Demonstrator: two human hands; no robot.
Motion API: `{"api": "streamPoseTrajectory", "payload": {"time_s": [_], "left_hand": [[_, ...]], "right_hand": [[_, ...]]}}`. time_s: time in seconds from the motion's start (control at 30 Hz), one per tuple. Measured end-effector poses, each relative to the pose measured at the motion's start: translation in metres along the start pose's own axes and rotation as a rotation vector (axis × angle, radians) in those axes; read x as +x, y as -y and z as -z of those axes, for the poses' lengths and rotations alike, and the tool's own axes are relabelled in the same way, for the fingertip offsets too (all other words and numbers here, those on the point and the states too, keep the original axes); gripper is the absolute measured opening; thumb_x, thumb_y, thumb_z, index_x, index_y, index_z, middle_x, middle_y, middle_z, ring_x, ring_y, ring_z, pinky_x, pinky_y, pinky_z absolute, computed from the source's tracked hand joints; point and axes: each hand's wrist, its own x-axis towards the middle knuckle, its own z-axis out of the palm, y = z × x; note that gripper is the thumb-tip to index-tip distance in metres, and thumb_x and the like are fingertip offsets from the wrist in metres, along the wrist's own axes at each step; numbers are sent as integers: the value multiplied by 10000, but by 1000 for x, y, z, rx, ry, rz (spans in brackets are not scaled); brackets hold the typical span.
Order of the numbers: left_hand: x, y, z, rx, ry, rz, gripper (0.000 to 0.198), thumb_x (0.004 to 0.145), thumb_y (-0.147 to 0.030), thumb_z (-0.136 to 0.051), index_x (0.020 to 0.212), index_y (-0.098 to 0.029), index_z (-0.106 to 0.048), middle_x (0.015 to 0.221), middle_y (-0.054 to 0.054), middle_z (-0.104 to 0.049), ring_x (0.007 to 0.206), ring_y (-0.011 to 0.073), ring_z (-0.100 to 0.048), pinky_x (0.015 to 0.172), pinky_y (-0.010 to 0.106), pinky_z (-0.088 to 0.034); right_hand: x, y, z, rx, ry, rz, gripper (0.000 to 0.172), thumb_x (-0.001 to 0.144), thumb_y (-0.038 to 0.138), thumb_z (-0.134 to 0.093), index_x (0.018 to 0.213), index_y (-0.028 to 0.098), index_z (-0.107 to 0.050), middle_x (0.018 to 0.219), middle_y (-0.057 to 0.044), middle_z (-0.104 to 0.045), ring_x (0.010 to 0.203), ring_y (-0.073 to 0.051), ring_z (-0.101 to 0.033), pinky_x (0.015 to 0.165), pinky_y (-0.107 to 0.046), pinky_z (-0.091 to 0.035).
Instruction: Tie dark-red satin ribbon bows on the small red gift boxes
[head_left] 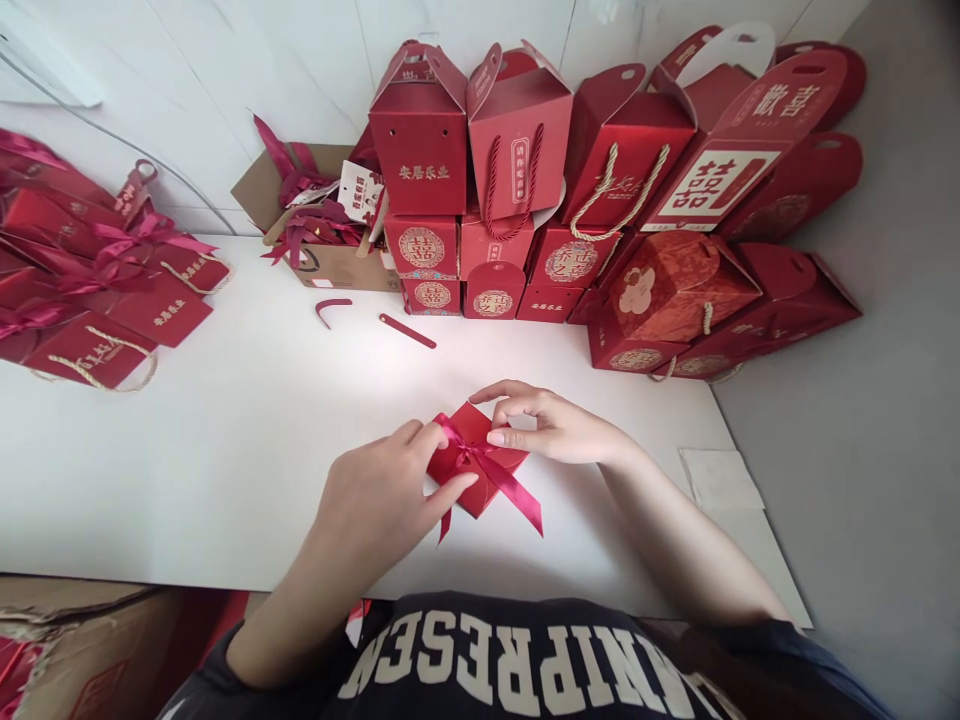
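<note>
On the white table lies a small red box (478, 492), turned cornerwise, with a pink-red ribbon (517, 498) tied in a bow on its top. One ribbon tail stretches toward the lower right, and another hangs past the box's near left side. My left hand (397, 475) is at the box's left, its curled fingers pinching the left loop of the bow while the thumb lies apart over the box. From the right, my right hand (544, 425) reaches over the box with thumb and fingers apart, the thumb tip at the bow's right side.
Stacked red gift boxes (420, 170) stand along the wall, more at the right (675, 290). Red boxes with bows (112, 300) lie at left. A cardboard box (345, 268) holds ribbons and tags. Two dark red strips (407, 331) lie before it. An open carton (105, 660) is lower left.
</note>
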Motion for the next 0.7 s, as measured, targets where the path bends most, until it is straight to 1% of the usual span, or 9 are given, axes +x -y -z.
{"api": "streamPoseTrajectory", "payload": {"time_s": [0.1, 0.17, 0.2, 0.27, 0.37, 0.5, 0.6, 0.7], "left_hand": [[-8, -7, -7, 32, -16, 29, 160, 910, -329, -493, 952, -230, -612, 876, 20, -655, 744, 171, -609, 539, 280, -350], [-9, -10, -12, 8, -61, 67, 162, 916, -244, -460, 956, -237, -617, 911, 24, -652, 815, 171, -614, 575, 268, -384], [-8, -11, -14, -14, -80, 86, 161, 915, -236, -463, 953, -240, -619, 926, 24, -651, 840, 171, -615, 595, 264, -399], [-7, -13, -17, -60, -103, 118, 136, 912, -267, -489, 931, -240, -621, 942, 24, -646, 872, 177, -613, 635, 264, -423], [-7, -16, -19, -115, -96, 165, 137, 912, -313, -501, 874, -230, -603, 909, 22, -633, 846, 180, -607, 648, 270, -424], [-12, -20, -20, -172, -70, 212, 233, 949, -343, -425, 780, -213, -517, 786, 10, -603, 718, 164, -568, 598, 267, -377], [-16, -21, -23, -258, -28, 256, 285, 961, -383, -381, 749, -215, -470, 665, -10, -558, 582, 144, -495, 558, 263, -338], [-18, -19, -28, -379, 17, 342, 341, 908, -482, -464, 695, -216, -468, 547, -38, -470, 489, 123, -395, 517, 258, -305]], "right_hand": [[1, -1, -2, -26, -1, 5, 236, 893, 404, -616, 769, 204, -631, 1308, -81, -564, 1206, -234, -535, 1038, -416, -384], [1, -1, -3, -39, -5, 12, 244, 903, 393, -604, 757, 200, -627, 1293, -85, -572, 1205, -235, -539, 1027, -409, -393], [1, -1, -4, -44, -11, 16, 255, 910, 392, -592, 748, 198, -625, 1286, -86, -574, 1205, -234, -541, 1019, -402, -398], [2, -1, -5, -49, -24, 25, 289, 926, 401, -564, 732, 196, -625, 1271, -89, -577, 1210, -235, -541, 1009, -395, -402], [2, 0, -6, -41, -24, 37, 326, 933, 430, -543, 722, 195, -626, 1254, -89, -580, 1239, -242, -520, 1011, -394, -397], [2, -2, -8, -9, -24, 32, 341, 928, 433, -551, 698, 188, -605, 1232, -85, -585, 1199, -233, -544, 977, -375, -418], [3, -4, -11, 13, -33, 28, 345, 929, 438, -546, 700, 185, -598, 1228, -83, -587, 1146, -220, -571, 943, -359, -436], [4, -5, -13, 8, -42, 30, 348, 926, 442, -551, 695, 184, -588, 1242, -83, -585, 1113, -210, -584, 942, -360, -439]]}}
